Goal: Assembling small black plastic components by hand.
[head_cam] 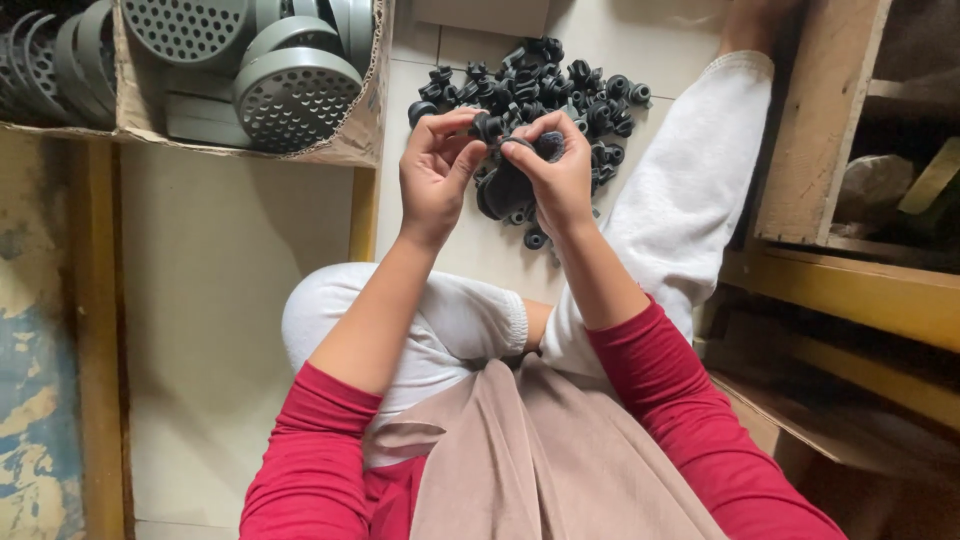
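Sitting on a pale tiled floor (210,300) with legs in white trousers (680,180) stretched forward, a person in red sleeves works two hands close together above a heap of small black rubber parts (560,95). Left hand (432,175) pinches one small black piece (488,127) between thumb and fingertips; right hand (557,175) curls around a larger dark rubber part (508,188), thumb and forefinger pressed on its upper edge. The two pieces meet just between the hands, held above the near edge of the heap.

Open floor lies to the left of the knees, bounded by a yellow wooden post (362,215) and a longer yellow rail (95,320) at the far left. On the right, a wooden shelf frame (830,130) and yellow beams crowd close to the right leg, leaving little room on that side.

A cardboard box (365,110) at upper left holds grey perforated round discs (295,95); three faces show clearly, while more stand on edge and run off the frame, so no full count is possible. The black parts overlap too thickly to count; there are several dozen at least. The hands cover part of the heap, and the foot is cut off at the top edge. Objects inside the shelf are too dim to identify.
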